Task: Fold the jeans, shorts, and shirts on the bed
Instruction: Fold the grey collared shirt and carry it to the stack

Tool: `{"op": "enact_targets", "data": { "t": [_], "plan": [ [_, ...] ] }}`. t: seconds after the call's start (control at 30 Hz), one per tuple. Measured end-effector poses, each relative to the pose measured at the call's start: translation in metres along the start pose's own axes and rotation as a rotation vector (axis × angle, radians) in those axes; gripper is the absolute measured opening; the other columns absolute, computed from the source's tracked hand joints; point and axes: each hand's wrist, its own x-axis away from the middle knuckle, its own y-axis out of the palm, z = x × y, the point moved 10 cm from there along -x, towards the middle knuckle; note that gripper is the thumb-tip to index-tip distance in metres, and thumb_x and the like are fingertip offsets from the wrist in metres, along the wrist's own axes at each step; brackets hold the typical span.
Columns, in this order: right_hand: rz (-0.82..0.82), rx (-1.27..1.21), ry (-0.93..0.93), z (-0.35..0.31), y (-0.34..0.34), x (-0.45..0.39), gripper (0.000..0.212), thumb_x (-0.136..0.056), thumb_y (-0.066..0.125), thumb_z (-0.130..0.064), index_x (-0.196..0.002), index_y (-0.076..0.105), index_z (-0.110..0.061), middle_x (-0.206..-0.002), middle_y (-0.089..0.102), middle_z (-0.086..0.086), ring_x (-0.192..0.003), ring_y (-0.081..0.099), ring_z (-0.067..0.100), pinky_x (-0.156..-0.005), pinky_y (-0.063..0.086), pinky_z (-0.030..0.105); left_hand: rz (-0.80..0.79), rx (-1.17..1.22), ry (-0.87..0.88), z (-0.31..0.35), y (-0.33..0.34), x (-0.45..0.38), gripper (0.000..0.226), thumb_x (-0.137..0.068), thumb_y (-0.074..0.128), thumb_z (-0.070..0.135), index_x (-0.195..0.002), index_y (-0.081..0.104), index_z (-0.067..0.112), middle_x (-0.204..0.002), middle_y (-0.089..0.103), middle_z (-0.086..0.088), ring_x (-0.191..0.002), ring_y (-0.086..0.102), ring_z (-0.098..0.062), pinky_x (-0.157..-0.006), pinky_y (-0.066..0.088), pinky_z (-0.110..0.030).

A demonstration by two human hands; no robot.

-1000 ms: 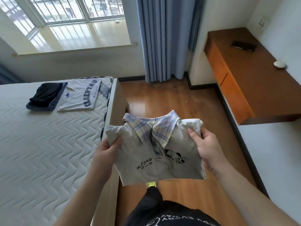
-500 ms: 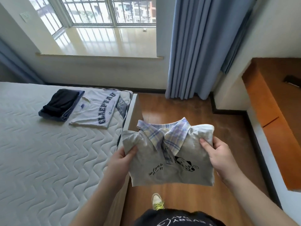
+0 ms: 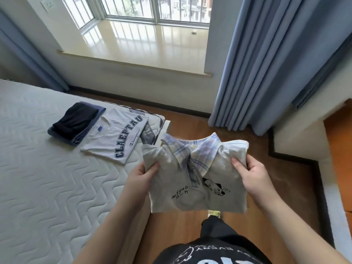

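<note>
The quilted bed carries folded clothes. A white lettered shirt lies at two o'clock. Dark shorts on jeans touch its nine o'clock side.

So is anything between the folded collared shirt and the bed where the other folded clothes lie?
Nothing visible. Both hands, left and right, hold the folded collared shirt in the air beside the mattress; bare mattress lies in front of the white T-shirt.

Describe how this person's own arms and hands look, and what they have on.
Both forearms are bare to the frame's bottom edge: no sleeves, cuffs or gloves in view. The left hand and right hand carry no visible rings, watch or bracelet, and the thumbnails look short and unpainted. Below them shows a black top with white printed lettering, black trousers, and a yellow-green shoe.
</note>
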Motion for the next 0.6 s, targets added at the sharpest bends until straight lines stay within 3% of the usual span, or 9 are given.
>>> {"op": "enact_targets", "data": {
  "t": [0.13, 0.27, 0.4, 0.6],
  "plan": [
    [-0.085, 0.077, -0.028, -0.018, -0.010, -0.066, 0.012, -0.096, 0.060, -0.033, -0.100, 0.068, -0.041, -0.097, 0.074, -0.014, -0.091, 0.069, 0.006, -0.082, 0.055, 0.038, 0.082, 0.068, -0.020, 0.013, 0.020, -0.034, 0.017, -0.095, 0.057, 0.010, -0.107, 0.070, 0.011, -0.104, 0.074, -0.013, -0.096, 0.071, -0.024, -0.074, 0.059, -0.028],
    [-0.166, 0.093, -0.064, -0.045, -0.006, -0.128, 0.022, -0.096, 0.060, -0.028, -0.103, 0.067, -0.048, -0.101, 0.073, -0.019, -0.092, 0.067, -0.003, -0.079, 0.051, 0.029, 0.162, 0.104, 0.007, 0.028, 0.029, -0.063, 0.017, -0.093, 0.060, 0.011, -0.106, 0.071, 0.013, -0.103, 0.075, -0.011, -0.093, 0.072, -0.021, -0.071, 0.058, -0.025],
    [-0.293, 0.093, -0.069, -0.059, 0.031, -0.170, 0.023, -0.096, 0.060, -0.028, -0.106, 0.067, -0.048, -0.106, 0.073, -0.017, -0.098, 0.067, 0.002, -0.085, 0.052, 0.033, 0.284, 0.160, 0.026, 0.031, 0.013, -0.079, 0.019, -0.093, 0.060, 0.012, -0.108, 0.072, 0.014, -0.106, 0.074, -0.011, -0.099, 0.070, -0.022, -0.085, 0.057, -0.032],
    [-0.464, 0.115, -0.067, -0.074, 0.116, -0.222, 0.022, -0.097, 0.060, -0.028, -0.112, 0.067, -0.043, -0.108, 0.073, -0.013, -0.102, 0.068, 0.008, -0.092, 0.054, 0.044, 0.490, 0.253, 0.019, 0.030, -0.049, -0.106, 0.017, -0.094, 0.061, 0.011, -0.101, 0.073, 0.019, -0.104, 0.075, -0.007, -0.095, 0.071, -0.019, -0.076, 0.057, -0.027]
  ]
}}
